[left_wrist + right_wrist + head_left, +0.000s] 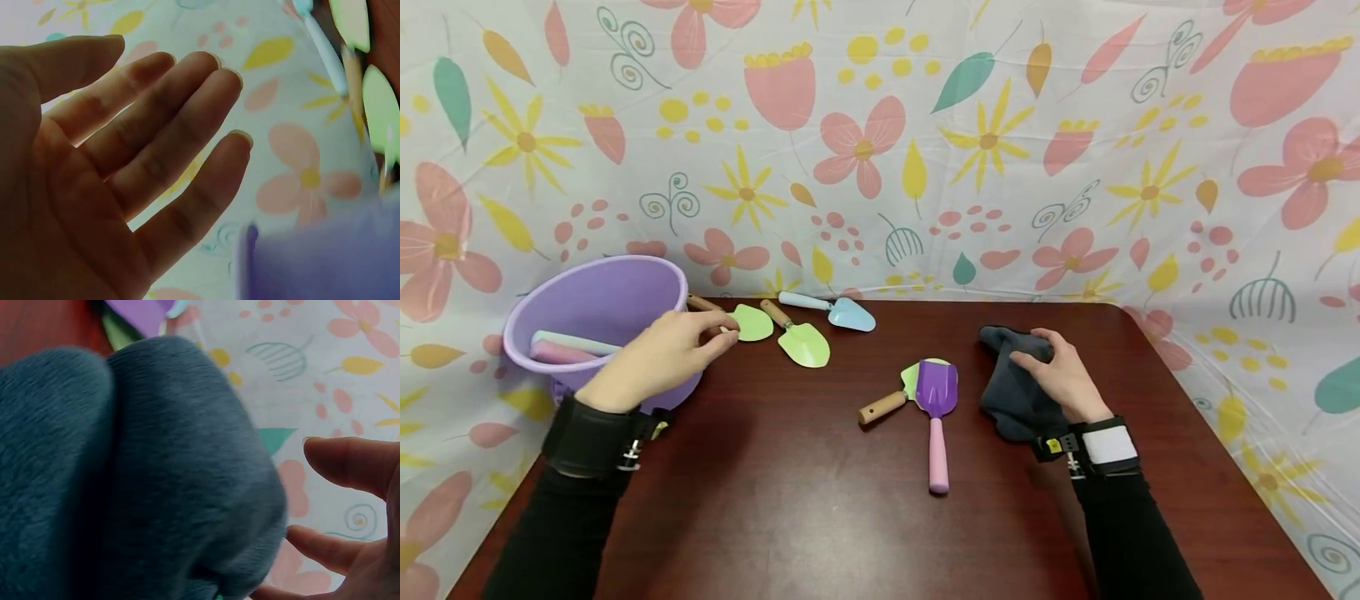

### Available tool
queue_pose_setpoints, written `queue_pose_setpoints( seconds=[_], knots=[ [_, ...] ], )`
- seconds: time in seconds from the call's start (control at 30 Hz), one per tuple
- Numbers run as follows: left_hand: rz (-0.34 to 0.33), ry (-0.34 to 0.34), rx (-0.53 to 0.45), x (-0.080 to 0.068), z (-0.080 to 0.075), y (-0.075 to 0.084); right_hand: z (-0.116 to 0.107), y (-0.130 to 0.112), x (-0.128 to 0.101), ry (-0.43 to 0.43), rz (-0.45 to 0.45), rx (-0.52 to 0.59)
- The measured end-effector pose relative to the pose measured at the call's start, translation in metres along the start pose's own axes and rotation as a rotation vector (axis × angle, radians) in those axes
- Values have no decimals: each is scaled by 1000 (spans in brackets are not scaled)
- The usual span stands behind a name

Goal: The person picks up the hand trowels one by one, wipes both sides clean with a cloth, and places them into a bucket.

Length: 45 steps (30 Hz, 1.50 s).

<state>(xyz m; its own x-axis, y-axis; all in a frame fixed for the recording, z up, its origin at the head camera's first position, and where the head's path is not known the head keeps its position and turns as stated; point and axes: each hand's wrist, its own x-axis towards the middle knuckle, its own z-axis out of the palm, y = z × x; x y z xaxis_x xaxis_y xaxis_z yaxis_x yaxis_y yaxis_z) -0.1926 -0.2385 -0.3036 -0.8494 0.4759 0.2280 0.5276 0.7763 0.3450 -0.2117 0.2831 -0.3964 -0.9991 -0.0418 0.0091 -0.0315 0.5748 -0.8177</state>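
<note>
My left hand [658,358] hovers over the right rim of a purple tub [602,279]. In the left wrist view its fingers are loosely extended and nothing lies in the palm. Inside the tub are a pale green handle [580,343] and a pink one [559,353]. On the right, my right hand [1063,375] is at a dark blue-grey cloth [1018,387] that lies crumpled on the table. The right wrist view has the thumb [350,465] apart from the cloth, while a fingertip [297,534] reaches its edge.
Two light green trowels [805,343] with wooden handles and a pale blue trowel [852,315] lie along the table's back edge. Mid-table, a purple shovel [937,387] with a pink handle overlaps another wooden-handled green trowel [883,408]. A floral sheet [865,217] hangs behind.
</note>
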Motion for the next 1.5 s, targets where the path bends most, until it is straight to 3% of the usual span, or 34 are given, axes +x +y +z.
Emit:
queue_pose_setpoints(
  seconds=[0.17,0.37,0.77,1.03,1.13,1.27,1.37,1.5],
  knots=[
    [-7,5,-71,5,29,11,5,5,6,-21,29,-72],
    [-10,-112,-155,13,72,34,11,9,14,-35,42,-168],
    [-36,-280,-61,48,154,117,16,33,36,-72,124,-273],
    [-89,-299,-78,68,191,144,26,34,40,-66,99,-357],
    [-137,-327,-67,75,200,151,30,32,39,-67,84,-381],
    [-255,-358,4,82,212,160,33,28,38,-73,60,-405],
    [-336,-402,-24,87,222,165,33,26,38,-76,51,-429],
    [-371,-425,-79,90,234,171,34,24,38,-76,49,-453]
  ],
)
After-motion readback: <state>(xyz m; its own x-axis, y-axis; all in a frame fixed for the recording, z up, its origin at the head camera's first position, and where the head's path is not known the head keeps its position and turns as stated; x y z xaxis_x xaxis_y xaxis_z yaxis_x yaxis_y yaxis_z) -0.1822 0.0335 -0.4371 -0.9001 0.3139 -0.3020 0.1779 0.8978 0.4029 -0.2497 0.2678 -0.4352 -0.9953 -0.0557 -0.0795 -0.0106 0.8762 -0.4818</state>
